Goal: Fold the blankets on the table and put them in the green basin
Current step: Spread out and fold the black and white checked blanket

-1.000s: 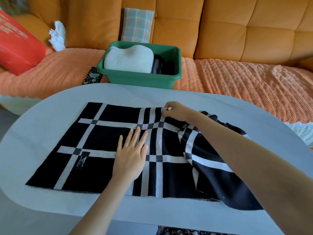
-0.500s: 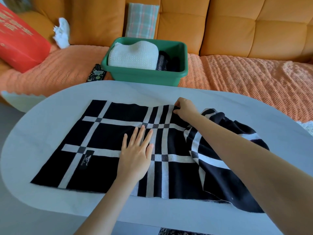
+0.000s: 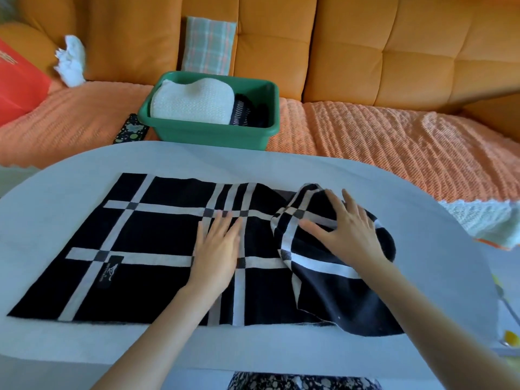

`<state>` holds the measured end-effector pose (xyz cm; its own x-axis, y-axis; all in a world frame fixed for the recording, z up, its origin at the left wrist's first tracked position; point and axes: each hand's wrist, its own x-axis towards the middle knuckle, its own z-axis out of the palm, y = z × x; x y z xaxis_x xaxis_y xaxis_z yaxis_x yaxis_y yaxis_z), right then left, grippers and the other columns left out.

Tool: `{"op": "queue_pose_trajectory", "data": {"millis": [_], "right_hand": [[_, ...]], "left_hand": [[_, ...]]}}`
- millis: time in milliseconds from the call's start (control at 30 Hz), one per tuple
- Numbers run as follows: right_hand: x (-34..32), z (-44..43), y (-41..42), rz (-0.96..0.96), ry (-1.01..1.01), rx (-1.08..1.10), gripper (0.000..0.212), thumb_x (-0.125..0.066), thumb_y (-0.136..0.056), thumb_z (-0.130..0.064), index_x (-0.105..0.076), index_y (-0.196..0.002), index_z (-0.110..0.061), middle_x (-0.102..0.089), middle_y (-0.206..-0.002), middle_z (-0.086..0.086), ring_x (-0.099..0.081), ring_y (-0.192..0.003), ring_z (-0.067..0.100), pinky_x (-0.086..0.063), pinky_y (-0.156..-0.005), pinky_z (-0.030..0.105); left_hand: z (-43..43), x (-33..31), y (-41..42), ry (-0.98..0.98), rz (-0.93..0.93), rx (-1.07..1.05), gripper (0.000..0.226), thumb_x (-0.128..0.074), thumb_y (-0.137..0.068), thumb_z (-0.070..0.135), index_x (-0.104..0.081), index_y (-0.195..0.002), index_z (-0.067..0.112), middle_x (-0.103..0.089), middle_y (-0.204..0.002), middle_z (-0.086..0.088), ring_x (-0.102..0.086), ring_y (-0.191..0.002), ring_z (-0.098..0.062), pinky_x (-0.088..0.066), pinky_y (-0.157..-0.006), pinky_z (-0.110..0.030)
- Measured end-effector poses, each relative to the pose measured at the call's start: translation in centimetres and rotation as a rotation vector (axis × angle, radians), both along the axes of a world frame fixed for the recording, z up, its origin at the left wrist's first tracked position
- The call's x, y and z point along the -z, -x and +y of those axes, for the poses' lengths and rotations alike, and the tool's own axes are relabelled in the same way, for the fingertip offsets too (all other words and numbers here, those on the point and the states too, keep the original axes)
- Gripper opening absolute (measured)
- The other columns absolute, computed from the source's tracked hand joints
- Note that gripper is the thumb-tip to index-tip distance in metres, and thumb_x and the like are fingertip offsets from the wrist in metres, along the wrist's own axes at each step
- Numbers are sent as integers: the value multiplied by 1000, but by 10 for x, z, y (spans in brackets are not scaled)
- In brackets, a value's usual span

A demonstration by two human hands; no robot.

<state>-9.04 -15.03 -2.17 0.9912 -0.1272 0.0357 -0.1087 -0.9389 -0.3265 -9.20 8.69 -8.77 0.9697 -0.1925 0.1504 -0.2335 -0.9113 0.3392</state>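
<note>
Under both hands, a pale oval table (image 3: 309, 164) carries the black woven blanket w/ white crossing stripes (image 3: 157, 226). It's flat to the left of the left hand, bunched & folded over under the right. Beyond the fingertips a green plastic basin (image 3: 213, 135) sits on an orange knit throw (image 3: 365, 136) over an orange leather sofa (image 3: 365, 52), w/ a folded white knit blanket (image 3: 191, 104) inside. Left hand (image 3: 216, 249) lies flat mid-blanket, fingers straight & together. Right hand (image 3: 349, 232) presses the bunched part, fingers straight & spread.
</note>
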Motion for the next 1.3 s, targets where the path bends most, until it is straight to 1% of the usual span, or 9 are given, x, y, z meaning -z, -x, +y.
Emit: {"op": "queue_pose_trajectory", "data": {"millis": [133, 233, 300, 467, 600, 700, 933, 1133, 1300], "right_hand": [[37, -3, 17, -59, 52, 8, 71, -50, -84, -63, -38, -142, -25, -43, -145, 1, -36, -134, 23, -24, -112, 39], [36, -12, 14, -189, -92, 109, 37, -50, -94, -40, -61, -123, -21, -67, -113, 3, -60, -106, 23, -44, -88, 34], [26, -33, 6, -158, -153, 177, 28, -46, -97, -33, -65, -111, -17, -70, -93, 6, -62, -87, 28, -45, -68, 34], [-5, -122, -11, -172, -494, 390, 19, -52, -92, -10, -58, -77, 2, -52, -64, 13, -47, -63, 24, -31, -59, 31], [-10, -184, -11, -50, -639, 572, 31, -50, -87, 5, -58, -117, 6, -64, -71, 12, -53, -62, 21, -38, -57, 32], [-13, -187, -1, -93, -460, 548, 42, -43, -94, -8, -48, -135, -8, -62, -119, 12, -58, -85, 23, -39, -68, 32], [26, -77, 25, -167, -120, 55, 55, -59, -83, -56, -57, -124, -19, -51, -125, 0, -45, -118, 20, -43, -95, 36], [58, -65, 38, -380, 82, -30, 11, -72, -81, -17, -62, -80, -11, -59, -77, 0, -57, -71, 24, -47, -58, 33], [35, -117, 40, -340, -210, 239, 11, -54, -88, -3, -60, -93, -10, -63, -98, 4, -63, -84, 24, -49, -60, 37]], "left_hand": [[-54, 1, 0, -3, -14, 70, 45, -25, -102, 30, -32, -144, 15, -30, -152, -1, -16, -143, -17, -10, -117, -44], [-66, 10, 4, -92, -1, 36, 56, -16, -99, 41, -40, -139, 11, -39, -146, -6, -32, -137, -22, -22, -112, -47], [-66, 14, 5, -108, -5, 22, 64, -3, -98, 47, -32, -142, 12, -30, -149, -3, -27, -139, -20, -17, -114, -45], [-66, 19, 3, -169, -7, 21, 65, 5, -96, 50, -27, -144, 20, -25, -152, -3, -20, -141, -20, -12, -114, -46], [-65, 26, 2, -156, -26, 23, 66, 13, -88, 57, -5, -145, 29, 0, -154, 4, 3, -144, -14, 3, -117, -43], [-67, 26, 2, -164, -40, 17, 65, 10, -89, 58, -7, -145, 29, -3, -155, 3, 1, -143, -15, 0, -117, -44], [-68, 25, 2, -156, -35, 20, 69, 11, -86, 59, -6, -146, 29, 0, -155, 4, 4, -143, -14, 4, -117, -42], [-67, 24, 1, -146, -31, 17, 71, 11, -84, 60, -8, -147, 31, 0, -155, 5, 2, -144, -14, 2, -117, -43], [-67, 24, 2, -161, -27, 20, 72, 16, -82, 60, 0, -146, 32, 4, -156, 5, 6, -144, -13, 6, -117, -42]]}}
